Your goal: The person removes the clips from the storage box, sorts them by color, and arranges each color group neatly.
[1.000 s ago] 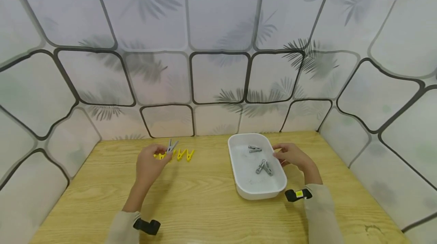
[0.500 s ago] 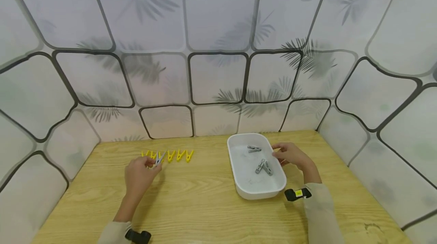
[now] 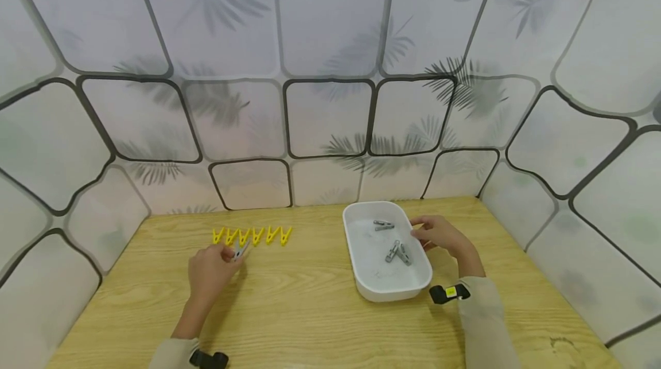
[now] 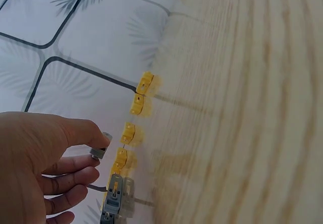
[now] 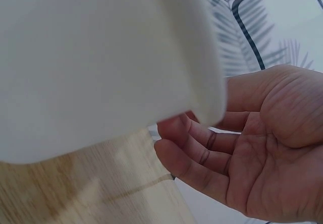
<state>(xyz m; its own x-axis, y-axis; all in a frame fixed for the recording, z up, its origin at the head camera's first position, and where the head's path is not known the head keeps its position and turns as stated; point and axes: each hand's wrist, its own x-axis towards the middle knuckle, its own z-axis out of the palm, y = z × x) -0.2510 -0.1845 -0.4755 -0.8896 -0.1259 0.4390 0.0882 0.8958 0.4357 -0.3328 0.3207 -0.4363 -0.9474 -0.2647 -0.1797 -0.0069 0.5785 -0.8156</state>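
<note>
My left hand [image 3: 213, 268] pinches a grey clothespin [image 3: 238, 250] between thumb and fingers, just in front of a row of yellow clothespins [image 3: 258, 236]. In the left wrist view, the held clothespin mostly hides behind the thumb, and another grey clothespin [image 4: 115, 196] stands on the table below the fingertips; the hand covers that one in the head view. On the right, my right hand [image 3: 439, 234] grips the long side of a white plastic tub [image 3: 392, 294], its fingers curled at the rim [image 5: 214, 108]. Several grey clothespins [image 3: 397, 251] lie inside the tub.
The light wooden table [image 3: 304, 311] runs back to a patterned wall covering [image 3: 330, 116], which also closes off both sides. Black wrist cameras sit on both cuffs, one at the left sleeve [image 3: 172, 352], one at the right sleeve [image 3: 485, 317].
My left hand has moved left and slightly nearer with the grey clothespin, uncovering the left end of the yellow row. My right hand has stayed at the tub.
</note>
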